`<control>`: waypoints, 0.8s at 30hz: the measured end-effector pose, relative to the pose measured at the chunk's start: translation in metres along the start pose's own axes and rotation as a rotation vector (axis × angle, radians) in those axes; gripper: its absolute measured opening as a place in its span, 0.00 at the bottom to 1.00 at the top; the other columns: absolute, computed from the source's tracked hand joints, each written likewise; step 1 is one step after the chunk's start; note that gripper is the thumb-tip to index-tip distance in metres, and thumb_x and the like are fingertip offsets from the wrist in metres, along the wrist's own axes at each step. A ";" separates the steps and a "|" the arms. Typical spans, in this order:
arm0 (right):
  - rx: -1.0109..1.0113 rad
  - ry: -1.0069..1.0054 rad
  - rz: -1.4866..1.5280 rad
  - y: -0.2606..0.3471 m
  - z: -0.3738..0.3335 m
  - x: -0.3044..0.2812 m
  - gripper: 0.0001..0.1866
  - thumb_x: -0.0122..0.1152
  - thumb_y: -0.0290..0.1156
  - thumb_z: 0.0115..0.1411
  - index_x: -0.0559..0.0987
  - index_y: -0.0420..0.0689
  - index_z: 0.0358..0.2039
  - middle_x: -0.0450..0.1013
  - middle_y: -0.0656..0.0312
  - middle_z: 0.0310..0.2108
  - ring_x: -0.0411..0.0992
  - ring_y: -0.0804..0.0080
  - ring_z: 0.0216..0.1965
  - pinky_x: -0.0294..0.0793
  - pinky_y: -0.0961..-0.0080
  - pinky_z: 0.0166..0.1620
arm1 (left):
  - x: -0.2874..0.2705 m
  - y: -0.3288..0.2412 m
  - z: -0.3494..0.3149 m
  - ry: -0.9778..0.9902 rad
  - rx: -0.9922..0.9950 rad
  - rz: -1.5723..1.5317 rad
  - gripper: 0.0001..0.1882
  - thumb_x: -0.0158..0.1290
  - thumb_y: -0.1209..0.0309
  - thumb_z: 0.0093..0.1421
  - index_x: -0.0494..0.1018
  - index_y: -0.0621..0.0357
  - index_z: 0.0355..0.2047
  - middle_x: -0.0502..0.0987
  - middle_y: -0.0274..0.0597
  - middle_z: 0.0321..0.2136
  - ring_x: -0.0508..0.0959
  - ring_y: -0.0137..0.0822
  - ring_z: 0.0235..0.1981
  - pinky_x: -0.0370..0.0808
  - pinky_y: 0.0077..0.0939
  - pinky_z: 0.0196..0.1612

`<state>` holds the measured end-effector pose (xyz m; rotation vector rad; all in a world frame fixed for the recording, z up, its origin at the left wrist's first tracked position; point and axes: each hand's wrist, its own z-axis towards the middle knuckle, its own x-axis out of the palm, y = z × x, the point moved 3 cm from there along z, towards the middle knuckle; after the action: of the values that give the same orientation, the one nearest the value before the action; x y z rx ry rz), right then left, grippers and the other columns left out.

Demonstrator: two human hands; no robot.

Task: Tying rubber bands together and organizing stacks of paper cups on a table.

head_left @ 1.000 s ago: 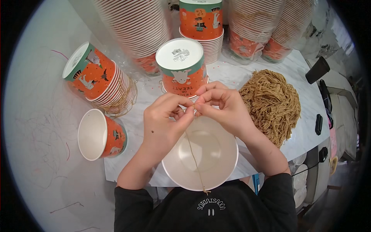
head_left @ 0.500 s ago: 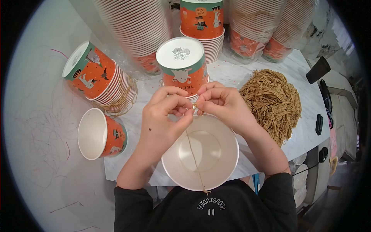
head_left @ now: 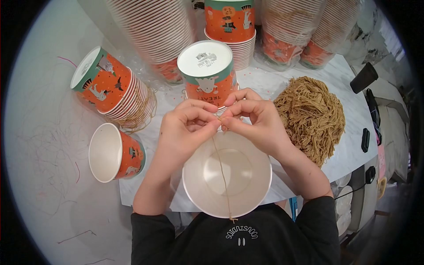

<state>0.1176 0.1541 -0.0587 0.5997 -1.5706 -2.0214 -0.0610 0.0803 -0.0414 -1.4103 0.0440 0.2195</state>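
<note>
Two bare hands met at the centre of the view, forearms rising from six o'clock in black sleeves. The left hand and right hand curled inward, knuckles up, each grip pinched shut on a thin tan string at the far rim of a white paper bowl. The string ran straight across the bowl's open mouth to its near rim, where a knotted end showed. At twelve o'clock stood an upturned orange cup; at three o'clock a heap of tan string lay on the marble surface; at nine o'clock a single cup lay on its side.
</note>
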 end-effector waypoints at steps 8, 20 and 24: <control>-0.018 0.005 0.008 0.011 -0.002 0.004 0.04 0.69 0.22 0.59 0.86 0.37 0.35 0.68 0.61 0.50 0.71 0.77 0.51 0.75 0.79 0.51 | -0.004 0.007 0.009 0.128 -0.247 -0.301 0.01 0.59 0.82 0.59 0.80 0.68 0.31 0.79 0.42 0.45 0.80 0.25 0.36 0.78 0.19 0.42; -0.135 0.018 -0.357 0.018 -0.004 -0.001 0.03 0.69 0.23 0.54 0.84 0.41 0.30 0.72 0.63 0.46 0.72 0.70 0.51 0.69 0.71 0.56 | -0.019 0.001 0.005 0.114 -0.084 -0.087 0.01 0.57 0.83 0.56 0.77 0.67 0.28 0.78 0.44 0.47 0.78 0.24 0.30 0.77 0.18 0.37; -0.194 0.017 -0.426 0.024 -0.006 -0.001 0.04 0.69 0.22 0.53 0.84 0.41 0.31 0.72 0.62 0.46 0.73 0.68 0.50 0.70 0.71 0.56 | -0.021 -0.008 0.002 0.116 -0.098 0.025 0.06 0.59 0.85 0.53 0.77 0.67 0.32 0.76 0.39 0.47 0.78 0.20 0.33 0.76 0.14 0.38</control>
<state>0.1253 0.1453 -0.0367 0.9324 -1.2944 -2.4336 -0.0804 0.0786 -0.0303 -1.5200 0.1482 0.1628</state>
